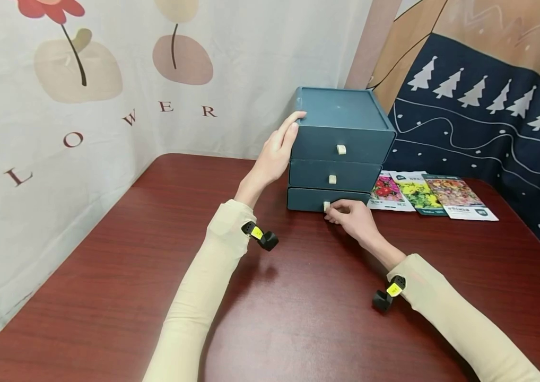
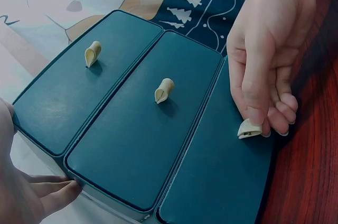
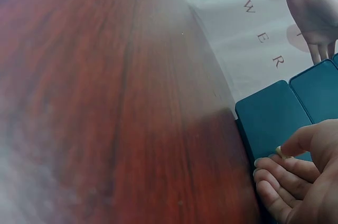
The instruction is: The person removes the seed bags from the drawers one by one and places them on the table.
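Note:
A dark teal cabinet (image 1: 348, 109) with three stacked drawers stands at the back of the table, and each drawer has a small cream pull tab. My right hand (image 1: 355, 218) is at the bottom drawer (image 1: 305, 199), pinching its pull tab (image 2: 248, 129) between thumb and index finger. That drawer's front looks level with the others. On the cabinet's left side lies my left hand (image 1: 272, 154), its fingers extended along the side and over the top edge. The middle drawer (image 2: 137, 123) and the top drawer (image 2: 63, 97) are closed, their tabs untouched.
Three flower seed packets (image 1: 458, 193) lie overlapping to the right of the cabinet, close to my right hand. A white printed curtain (image 1: 251, 63) hangs behind and left of the reddish-brown table (image 1: 131, 276). Navy cloth with tree prints (image 1: 470, 127) hangs at the right.

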`<state>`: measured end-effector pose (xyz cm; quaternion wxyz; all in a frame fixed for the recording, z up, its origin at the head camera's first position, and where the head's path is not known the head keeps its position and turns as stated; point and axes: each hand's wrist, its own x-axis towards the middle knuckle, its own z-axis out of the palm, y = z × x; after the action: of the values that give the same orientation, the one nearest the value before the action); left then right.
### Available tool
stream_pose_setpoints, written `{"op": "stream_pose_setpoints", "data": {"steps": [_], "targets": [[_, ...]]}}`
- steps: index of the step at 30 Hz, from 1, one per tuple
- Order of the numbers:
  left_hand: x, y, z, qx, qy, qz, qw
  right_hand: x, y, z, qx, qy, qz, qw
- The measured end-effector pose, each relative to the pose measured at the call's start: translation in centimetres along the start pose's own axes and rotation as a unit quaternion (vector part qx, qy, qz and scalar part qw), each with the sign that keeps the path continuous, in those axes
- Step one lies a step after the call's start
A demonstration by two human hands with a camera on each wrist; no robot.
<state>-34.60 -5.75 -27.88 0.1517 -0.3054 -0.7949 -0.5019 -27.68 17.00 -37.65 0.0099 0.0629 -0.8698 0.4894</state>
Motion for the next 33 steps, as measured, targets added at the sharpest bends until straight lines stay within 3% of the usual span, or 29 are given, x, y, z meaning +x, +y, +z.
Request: {"op": "stream_pose_setpoints", "data": {"steps": [33], "targets": [[0.10,-0.12,0.03,0.005,0.002,-0.003,1.0000,0.68,-0.02,0.32,0.020,0.004,0.001,0.9998]]}}
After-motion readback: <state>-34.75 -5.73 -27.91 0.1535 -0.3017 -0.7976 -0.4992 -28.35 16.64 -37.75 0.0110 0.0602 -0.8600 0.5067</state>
